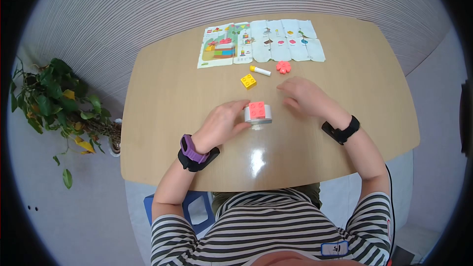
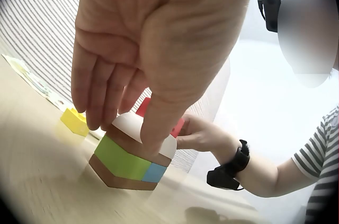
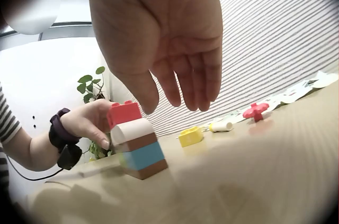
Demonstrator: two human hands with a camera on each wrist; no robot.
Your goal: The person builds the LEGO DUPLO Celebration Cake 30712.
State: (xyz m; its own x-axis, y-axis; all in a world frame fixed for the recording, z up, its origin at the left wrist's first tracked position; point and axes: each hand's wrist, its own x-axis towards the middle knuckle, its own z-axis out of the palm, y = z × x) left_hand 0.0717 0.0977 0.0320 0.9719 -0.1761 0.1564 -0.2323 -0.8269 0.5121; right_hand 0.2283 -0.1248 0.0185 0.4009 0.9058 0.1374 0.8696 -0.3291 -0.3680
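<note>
A small stack of toy bricks stands on the table, with brown, green and blue layers (image 2: pixel 124 157), a white rounded brick (image 3: pixel 135 130) above them and a coral-red brick (image 1: pixel 257 110) on top. My left hand (image 1: pixel 221 124) is at the stack's left side, thumb toward the near side and fingers toward the far side, all fairly straight. To the right of the stack hovers my right hand (image 1: pixel 306 96), its fingers loosely extended and nothing in them. Beyond the stack lie a yellow brick (image 1: pixel 249 81), a white-and-yellow candle piece (image 1: pixel 261 71) and a coral-red flower piece (image 1: pixel 284 67).
A creased picture instruction sheet (image 1: pixel 266 44) lies at the table's far side, showing toy pieces. The wooden table (image 1: pixel 172 83) has rounded corners. A potted plant (image 1: pixel 64 103) stands on the left, off the table, and a ribbed wall is behind. Blue seat legs (image 1: pixel 189 212) show below.
</note>
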